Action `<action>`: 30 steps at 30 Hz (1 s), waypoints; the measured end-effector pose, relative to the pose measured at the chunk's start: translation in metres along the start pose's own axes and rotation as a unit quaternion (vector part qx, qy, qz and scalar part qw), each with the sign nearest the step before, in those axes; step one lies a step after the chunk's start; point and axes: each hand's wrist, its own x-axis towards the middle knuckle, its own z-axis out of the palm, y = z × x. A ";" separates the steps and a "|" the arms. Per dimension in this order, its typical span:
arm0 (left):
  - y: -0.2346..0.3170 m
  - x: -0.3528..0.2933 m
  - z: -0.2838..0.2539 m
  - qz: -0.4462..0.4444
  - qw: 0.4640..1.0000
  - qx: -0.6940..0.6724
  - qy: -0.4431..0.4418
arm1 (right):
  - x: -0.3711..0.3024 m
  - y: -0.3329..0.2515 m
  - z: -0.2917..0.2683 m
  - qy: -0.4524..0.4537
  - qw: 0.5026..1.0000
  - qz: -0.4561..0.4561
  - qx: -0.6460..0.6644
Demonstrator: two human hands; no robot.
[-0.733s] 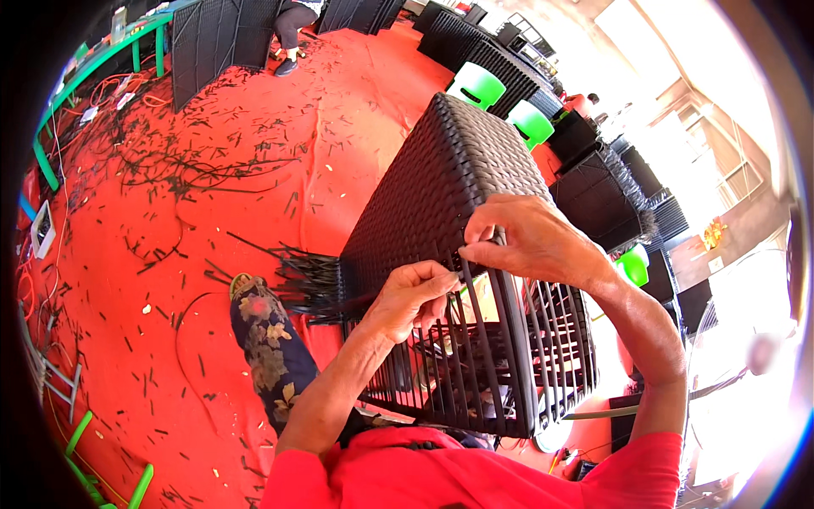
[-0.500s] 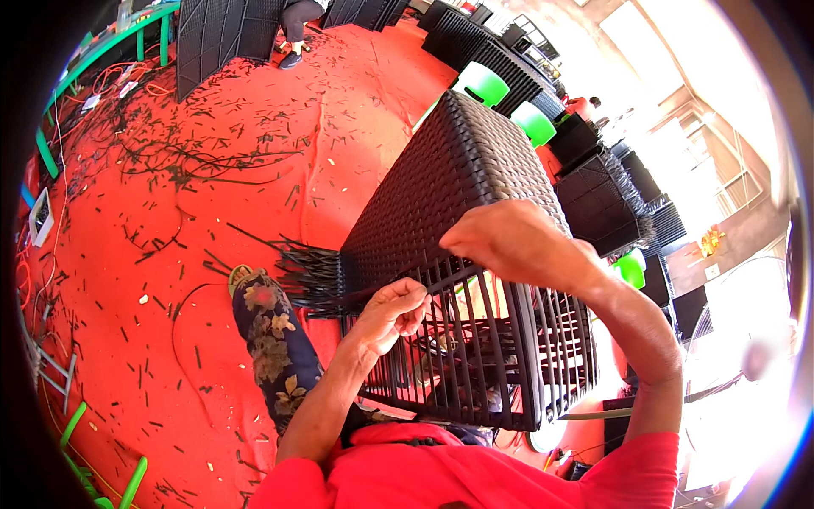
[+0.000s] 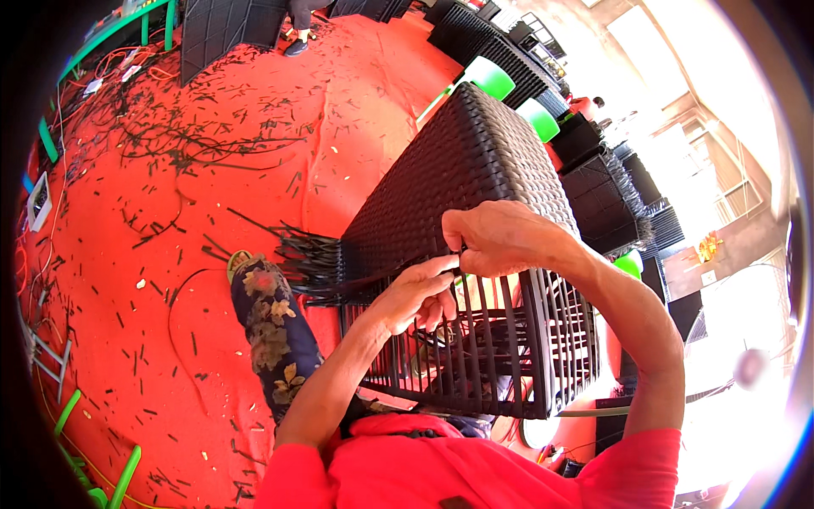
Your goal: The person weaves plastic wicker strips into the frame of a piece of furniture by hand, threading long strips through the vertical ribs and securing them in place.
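Note:
A tall, box-shaped dark-brown wicker piece [image 3: 441, 170] leans in front of me. Tight weave covers its far part, while bare upright strips [image 3: 483, 365] show in the near part. My left hand [image 3: 415, 299] is closed at the weave's edge, finger and thumb pinching a dark flat weaving strip. Just right of it, my right hand [image 3: 496, 240] is closed with its fingertips on the same strip, nearly touching the left fingers. Part of the strip is hidden behind the fingers. A bundle of loose strip ends [image 3: 312, 259] sticks out on the left side.
Dark strip scraps lie scattered over the red floor [image 3: 254, 195]. Green stools [image 3: 490, 78] stand behind the wicker piece, with stacked black woven panels [image 3: 598, 195] to the right. Another person's foot [image 3: 297, 44] shows at the far side. My leg [image 3: 275, 331] is beside the piece.
My left hand has moved right and slightly up along the weave's edge. My right hand has come down slightly toward it, so the fingertips now meet at the strip.

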 end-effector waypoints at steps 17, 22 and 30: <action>-0.010 0.016 -0.007 0.014 0.987 -0.142 -0.076 | 0.017 -0.009 0.012 -0.074 0.974 0.005 -0.215; -0.007 0.015 -0.005 0.008 0.996 -0.076 -0.050 | 0.015 -0.007 0.022 -0.011 0.977 -0.018 -0.211; -0.033 -0.008 -0.032 0.021 0.993 -0.038 0.114 | 0.010 0.005 0.029 0.185 0.979 -0.072 -0.055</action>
